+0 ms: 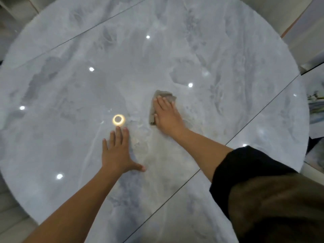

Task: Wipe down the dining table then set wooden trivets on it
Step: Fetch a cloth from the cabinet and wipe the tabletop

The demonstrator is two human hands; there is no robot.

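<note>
A round dining table [73,95] with a glossy grey marble top fills the view. My right hand [167,114] lies flat with straight fingers on a grey-brown cloth [164,95], pressing it onto the table near the middle. Most of the cloth is hidden under the palm; its edges stick out beyond the fingertips and to the left. My left hand [118,151] rests flat on the bare tabletop, fingers spread, a little nearer to me and left of the cloth. No wooden trivets are in view.
Ceiling lights reflect as bright spots in the tabletop, one ring-shaped [118,119] just beyond my left fingertips. Thin seam lines cross the top. Pale floor [12,220] shows at the lower left, furniture edges [315,109] at the right.
</note>
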